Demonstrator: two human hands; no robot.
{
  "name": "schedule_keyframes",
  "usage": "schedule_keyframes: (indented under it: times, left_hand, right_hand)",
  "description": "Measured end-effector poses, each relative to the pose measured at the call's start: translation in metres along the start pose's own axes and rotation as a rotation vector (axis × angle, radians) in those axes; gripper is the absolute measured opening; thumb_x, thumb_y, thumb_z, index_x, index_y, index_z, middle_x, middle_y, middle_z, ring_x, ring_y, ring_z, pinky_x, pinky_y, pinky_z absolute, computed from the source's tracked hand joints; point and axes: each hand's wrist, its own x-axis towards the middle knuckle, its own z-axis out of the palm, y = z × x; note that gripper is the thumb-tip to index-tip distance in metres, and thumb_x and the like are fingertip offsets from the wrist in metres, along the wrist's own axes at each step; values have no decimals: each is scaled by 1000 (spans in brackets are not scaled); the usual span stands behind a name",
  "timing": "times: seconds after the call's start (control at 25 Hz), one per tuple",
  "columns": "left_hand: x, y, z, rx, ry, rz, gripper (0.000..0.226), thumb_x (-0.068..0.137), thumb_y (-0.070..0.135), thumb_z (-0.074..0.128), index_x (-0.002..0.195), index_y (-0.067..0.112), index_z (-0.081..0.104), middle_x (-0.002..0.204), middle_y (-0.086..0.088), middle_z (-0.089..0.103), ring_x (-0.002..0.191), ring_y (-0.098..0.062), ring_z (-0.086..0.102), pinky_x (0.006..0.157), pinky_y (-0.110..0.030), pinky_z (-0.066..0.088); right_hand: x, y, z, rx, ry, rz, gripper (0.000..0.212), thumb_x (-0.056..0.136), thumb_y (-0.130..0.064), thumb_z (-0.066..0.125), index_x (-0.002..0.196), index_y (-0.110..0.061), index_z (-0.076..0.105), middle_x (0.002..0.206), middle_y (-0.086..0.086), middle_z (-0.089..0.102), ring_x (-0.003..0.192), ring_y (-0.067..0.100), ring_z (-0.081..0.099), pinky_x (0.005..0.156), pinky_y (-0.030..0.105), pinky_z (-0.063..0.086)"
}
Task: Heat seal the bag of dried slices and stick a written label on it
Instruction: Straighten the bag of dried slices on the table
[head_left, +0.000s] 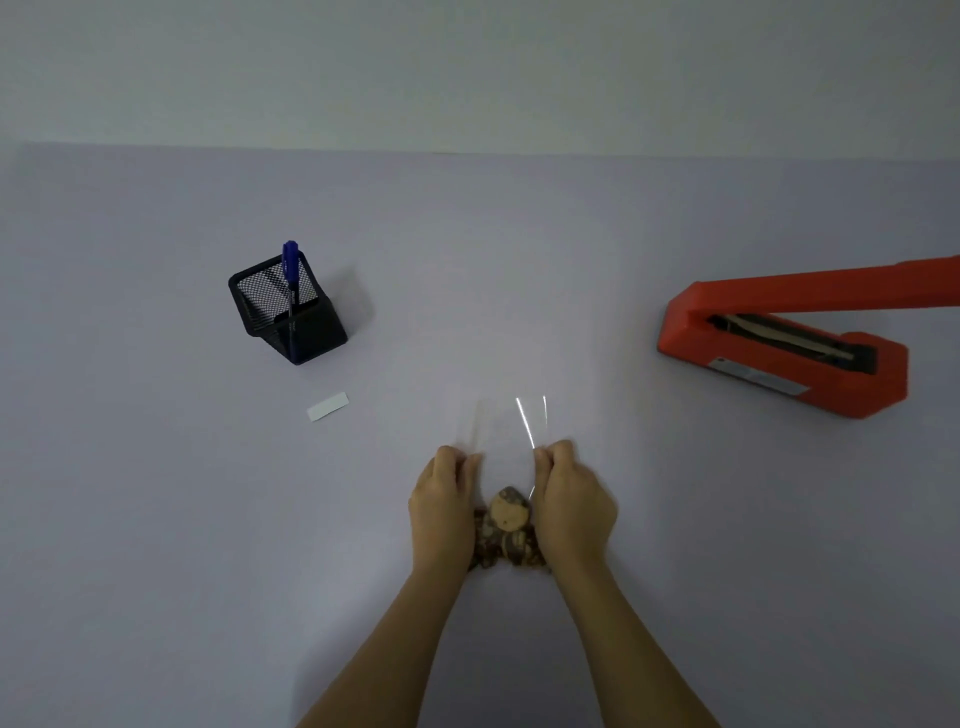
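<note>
Pale lavender-grey covers the desk (156, 519), which fills most of the view and meets a plain wall along its far edge. Orange-red plastic forms the heat sealer (789, 358) at the right, its arm raised at an angle above the base so the sealing strip shows in the gap. Near the middle of the lower half, the clear bag (511, 431) lies flat on the desk with its open end pointing away from the person, thin glints marking its creases, and the brown dried slices (506, 525) are bunched at its near end between the two wrists. The left hand (444, 499) pinches the bag's left edge with its fingers closed on the film, and the right hand (569, 499) pinches the right edge the same way. Off to the left, well apart from the bag, stands a black mesh pen holder (288, 312), tilted in the wide view, with a blue pen (291, 275) upright in it. Just in front of the holder lies a small white blank label (327, 407), flat on the desk.
</note>
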Motion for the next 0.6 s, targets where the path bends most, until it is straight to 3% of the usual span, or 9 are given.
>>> schedule_keyframes:
  times: [0.12, 0.24, 0.32, 0.4, 0.52, 0.6]
  left_hand:
    - [1, -2, -4, -68, -7, -41, 20, 94, 24, 52, 79, 10, 52, 69, 2, 56, 64, -17, 52, 56, -22, 40]
    - [6, -4, -15, -123, -84, -42, 20, 93, 26, 53, 80, 12, 53, 64, 6, 57, 58, -10, 53, 55, -24, 43]
    - [10, -2, -23, -187, -194, -64, 14, 95, 27, 49, 86, 16, 52, 68, 8, 64, 60, -1, 60, 58, -19, 47]
    - [13, 1, -31, -297, -316, -103, 5, 96, 27, 48, 96, 23, 50, 79, 5, 72, 72, 1, 67, 70, -23, 54]
    - [13, 2, -40, -382, -457, -142, 31, 86, 29, 65, 111, 30, 47, 80, -4, 73, 77, -18, 70, 74, -38, 57]
    - [13, 3, -42, -379, -484, -145, 51, 78, 24, 74, 118, 30, 43, 81, -6, 73, 75, -21, 70, 73, -35, 58]
  right_hand:
    - [-2, 0, -1, 23, 31, -5, 22, 95, -29, 48, 80, -12, 53, 59, 5, 61, 50, 23, 53, 45, 26, 27]
    - [0, 7, -12, 116, -82, -40, 24, 97, -33, 44, 81, -16, 51, 62, -3, 58, 52, 15, 46, 46, 28, 27]
    - [3, 13, -19, 341, -212, -12, 23, 97, -34, 43, 80, -19, 50, 67, -11, 62, 55, 4, 54, 50, 20, 37]
    - [5, 14, -22, 575, -312, 102, 24, 96, -34, 46, 81, -18, 55, 75, -13, 68, 65, -5, 60, 62, 11, 43]
    - [6, 15, -26, 775, -413, 203, 26, 86, -37, 63, 74, -16, 52, 72, -9, 69, 67, 3, 63, 68, 22, 49]
    - [7, 15, -29, 794, -506, 194, 33, 76, -33, 75, 74, -17, 46, 69, -7, 68, 66, 5, 63, 66, 25, 49]
